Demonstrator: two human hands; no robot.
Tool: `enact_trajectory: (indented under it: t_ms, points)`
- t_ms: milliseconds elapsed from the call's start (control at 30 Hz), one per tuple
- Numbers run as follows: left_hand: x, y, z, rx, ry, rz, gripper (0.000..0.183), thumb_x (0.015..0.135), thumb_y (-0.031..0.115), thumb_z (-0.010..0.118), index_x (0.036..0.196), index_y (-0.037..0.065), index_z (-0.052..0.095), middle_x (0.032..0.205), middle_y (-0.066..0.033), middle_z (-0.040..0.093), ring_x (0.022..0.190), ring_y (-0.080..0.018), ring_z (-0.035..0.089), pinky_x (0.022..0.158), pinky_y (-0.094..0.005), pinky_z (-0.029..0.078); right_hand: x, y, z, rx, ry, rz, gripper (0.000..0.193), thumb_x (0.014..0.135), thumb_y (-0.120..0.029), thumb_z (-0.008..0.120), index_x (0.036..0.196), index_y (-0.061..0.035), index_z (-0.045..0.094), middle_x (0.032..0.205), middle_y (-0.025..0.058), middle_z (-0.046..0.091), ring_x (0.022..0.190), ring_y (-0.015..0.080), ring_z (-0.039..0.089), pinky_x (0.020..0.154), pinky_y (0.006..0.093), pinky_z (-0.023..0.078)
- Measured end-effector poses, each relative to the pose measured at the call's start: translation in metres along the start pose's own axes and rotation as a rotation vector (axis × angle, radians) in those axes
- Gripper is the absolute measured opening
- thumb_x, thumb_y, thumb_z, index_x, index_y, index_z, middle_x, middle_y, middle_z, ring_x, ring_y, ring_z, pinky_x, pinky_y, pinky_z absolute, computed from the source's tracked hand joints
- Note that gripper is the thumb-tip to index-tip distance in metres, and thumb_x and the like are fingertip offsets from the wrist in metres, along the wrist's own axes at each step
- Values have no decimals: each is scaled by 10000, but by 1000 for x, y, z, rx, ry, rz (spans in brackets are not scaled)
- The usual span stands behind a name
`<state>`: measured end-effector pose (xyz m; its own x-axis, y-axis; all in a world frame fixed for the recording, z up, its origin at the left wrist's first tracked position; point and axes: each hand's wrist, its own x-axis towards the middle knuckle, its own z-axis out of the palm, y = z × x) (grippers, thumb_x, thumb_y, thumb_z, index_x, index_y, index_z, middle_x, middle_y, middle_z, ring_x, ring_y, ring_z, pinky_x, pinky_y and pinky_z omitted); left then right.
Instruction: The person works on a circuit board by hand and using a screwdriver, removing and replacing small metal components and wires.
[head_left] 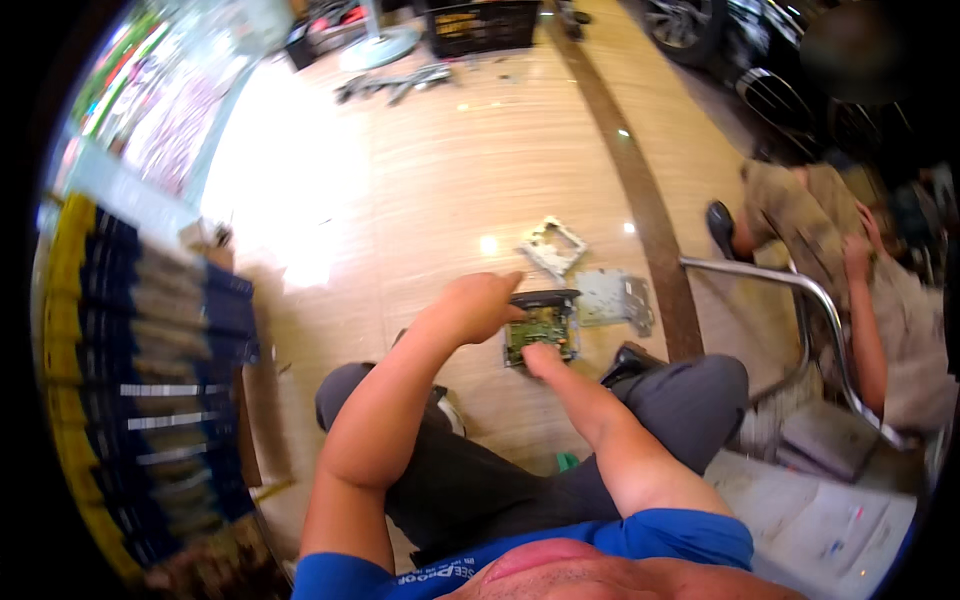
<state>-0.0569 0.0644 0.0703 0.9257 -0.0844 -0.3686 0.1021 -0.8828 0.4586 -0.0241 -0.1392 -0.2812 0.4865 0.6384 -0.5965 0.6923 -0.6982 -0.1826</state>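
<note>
On the floor between my legs lies an opened electronic unit with a green circuit board (pixel 540 331) inside a metal case. A dark panel (pixel 552 297) runs along its far edge. My left hand (pixel 483 306) grips the unit at its far left corner, thumb and fingers closed around it. Over the near edge of the board, my right hand (pixel 542 360) has its fingers curled down. Whatever they hold, if anything, is hidden. Just beyond the unit rests a pale square frame (pixel 553 249), and a flat metal plate (pixel 605 297) lies to its right.
Stacked blue and yellow boxes (pixel 140 385) stand at my left. A curved chrome tube (pixel 815 300) and a seated person (pixel 850 240) are at the right. Farther off are grey metal parts (pixel 397 83), a black crate (pixel 482 28) and a wheel (pixel 683 25).
</note>
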Motion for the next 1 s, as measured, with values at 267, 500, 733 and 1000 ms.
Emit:
enact_trajectory:
  t_ms: [267, 500, 733, 1000]
  points:
    - [-3, 16, -3, 26, 26, 38, 569, 908, 314, 653, 1402, 89, 481, 1117, -237, 655, 1058, -404, 612, 890, -492, 486, -24, -14, -6, 23, 85, -97, 120, 756, -58, 627, 819, -5, 714, 847, 196, 714, 842, 341, 715, 668, 458, 568]
    - [-11, 27, 2, 67, 57, 64, 574, 889, 281, 678, 1385, 54, 497, 1077, -257, 662, 1038, -406, 617, 875, -476, 494, -46, -23, -24, 47, 51, -186, 130, 727, -86, 684, 846, -67, 732, 868, 158, 722, 839, 346, 708, 670, 471, 558]
    - [-15, 37, 2, 61, 56, 86, 563, 883, 233, 682, 1379, 36, 504, 1058, -250, 675, 1029, -398, 630, 865, -476, 498, -86, -19, -73, -12, 40, -224, 170, 775, -202, 722, 881, -69, 727, 886, 166, 716, 838, 358, 695, 678, 482, 548]
    - [-23, 55, 11, -16, 110, 203, 544, 888, 204, 671, 1377, 30, 508, 1086, -235, 674, 1011, -375, 649, 872, -453, 507, -171, 28, -191, -174, -16, -168, 275, 761, -322, 759, 919, -97, 737, 886, 131, 721, 871, 351, 686, 687, 491, 539]
